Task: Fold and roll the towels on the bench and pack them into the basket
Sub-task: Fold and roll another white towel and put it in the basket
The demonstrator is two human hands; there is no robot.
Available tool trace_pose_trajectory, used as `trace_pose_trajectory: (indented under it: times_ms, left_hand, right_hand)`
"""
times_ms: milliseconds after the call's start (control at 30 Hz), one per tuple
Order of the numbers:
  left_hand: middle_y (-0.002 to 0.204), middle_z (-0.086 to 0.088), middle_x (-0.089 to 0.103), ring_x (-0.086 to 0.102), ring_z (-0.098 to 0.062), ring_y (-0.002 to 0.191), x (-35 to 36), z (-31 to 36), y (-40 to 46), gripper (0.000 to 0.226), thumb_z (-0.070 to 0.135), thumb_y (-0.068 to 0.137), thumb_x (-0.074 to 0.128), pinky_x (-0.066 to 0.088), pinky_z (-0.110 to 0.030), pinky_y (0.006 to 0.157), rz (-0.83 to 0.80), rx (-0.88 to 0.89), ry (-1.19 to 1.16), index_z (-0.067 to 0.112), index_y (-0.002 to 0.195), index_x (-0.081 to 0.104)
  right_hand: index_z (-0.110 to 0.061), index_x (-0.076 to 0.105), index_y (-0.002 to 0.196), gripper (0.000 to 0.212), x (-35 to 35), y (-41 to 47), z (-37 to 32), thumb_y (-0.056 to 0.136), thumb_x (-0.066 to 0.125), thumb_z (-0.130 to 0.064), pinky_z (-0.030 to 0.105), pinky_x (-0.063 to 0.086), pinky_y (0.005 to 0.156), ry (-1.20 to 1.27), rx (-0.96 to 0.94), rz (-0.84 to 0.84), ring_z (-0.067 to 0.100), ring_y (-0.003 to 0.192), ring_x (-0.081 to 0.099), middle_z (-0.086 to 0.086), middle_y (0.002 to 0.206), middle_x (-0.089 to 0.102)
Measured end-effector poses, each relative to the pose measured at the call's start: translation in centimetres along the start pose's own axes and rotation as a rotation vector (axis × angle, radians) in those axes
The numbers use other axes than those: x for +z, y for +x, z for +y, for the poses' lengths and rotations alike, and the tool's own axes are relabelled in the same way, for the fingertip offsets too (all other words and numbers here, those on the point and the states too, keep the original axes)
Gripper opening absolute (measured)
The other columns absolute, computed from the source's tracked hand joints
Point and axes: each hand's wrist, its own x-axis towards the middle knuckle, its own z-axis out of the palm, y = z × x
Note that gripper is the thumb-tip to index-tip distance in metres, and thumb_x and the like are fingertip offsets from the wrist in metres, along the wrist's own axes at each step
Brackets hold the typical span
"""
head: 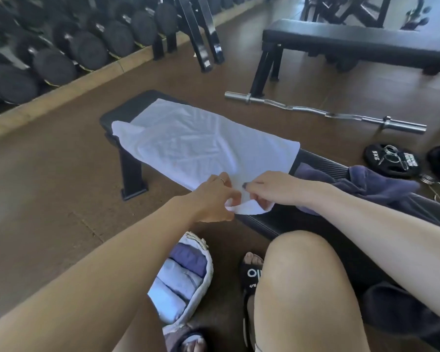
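Brown flooring (pixel 48 161) fills most of the view, with a rack of black dumbbells (pixel 61 44) running across the 10 o'clock corner and a second black bench (pixel 353 39) at 1 o'clock. Black padding marks the worktop (pixel 323 163), which runs from the centre toward 4 o'clock. A white towel (pixel 193 143) lies spread flat along it, its near end at the centre of the view. A purple towel (pixel 381 181) lies crumpled on the worktop at 3 o'clock. On the floor at 6 o'clock, the basket (pixel 201 293) holds rolled purple and pale blue towels side by side. A curled bar (pixel 323 113) lies on the floor at 2 o'clock, near a weight plate (pixel 389 161). The left hand (pixel 214 196) and right hand (pixel 272 186) both pinch the white towel's near edge, fingers curled, turning it up off the padding.
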Motion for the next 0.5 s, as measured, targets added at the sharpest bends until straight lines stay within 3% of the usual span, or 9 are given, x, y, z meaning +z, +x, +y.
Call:
trace_pose_trajectory:
  times_ms: [133, 267, 367, 500]
  left_hand:
    - [0.113, 0.000, 0.034, 0.036, -0.024, 0.107, 0.6, 1.0, 0.0, 0.031, 0.036, 0.083, 0.072, 0.042, -0.038, 0.089, 0.017, -0.076, 0.008, 0.031, 0.070, 0.044]
    - [0.116, -0.003, 0.036, 0.035, -0.025, 0.108, 0.7, 1.4, 0.5, 0.039, 0.033, 0.080, 0.073, 0.035, -0.032, 0.082, 0.032, -0.120, -0.006, 0.030, 0.063, 0.039]
    - [0.119, -0.002, 0.036, 0.035, -0.024, 0.112, 1.0, 1.4, 0.5, 0.035, 0.033, 0.077, 0.076, 0.034, -0.032, 0.081, 0.032, -0.131, -0.039, 0.032, 0.063, 0.043]
    - [0.128, 0.003, 0.033, 0.031, -0.020, 0.121, 1.5, 1.3, -0.1, 0.023, 0.035, 0.073, 0.083, 0.039, -0.033, 0.096, 0.038, -0.147, -0.094, 0.033, 0.069, 0.060]
  right_hand:
    - [-0.013, 0.054, 0.068, 0.045, 0.6, 0.7, 0.9, 0.102, 0.042, -0.040, 0.032, 0.043, 0.071, -0.279, -0.061, 0.167, 0.022, 0.074, 0.056, 0.007, 0.076, 0.058]
    - [-0.017, 0.058, 0.081, 0.040, 1.5, 2.7, 1.3, 0.104, 0.034, -0.041, 0.039, 0.050, 0.078, -0.435, -0.079, 0.347, 0.022, 0.079, 0.058, 0.000, 0.079, 0.056]
    - [-0.016, 0.060, 0.092, 0.040, 2.1, 3.8, 1.6, 0.105, 0.030, -0.040, 0.039, 0.048, 0.077, -0.470, -0.069, 0.442, 0.025, 0.083, 0.059, 0.002, 0.086, 0.058]
    - [-0.017, 0.055, 0.091, 0.037, 2.4, 4.6, 1.0, 0.106, 0.027, -0.037, 0.035, 0.038, 0.070, -0.573, -0.023, 0.439, 0.026, 0.080, 0.054, 0.003, 0.083, 0.052]
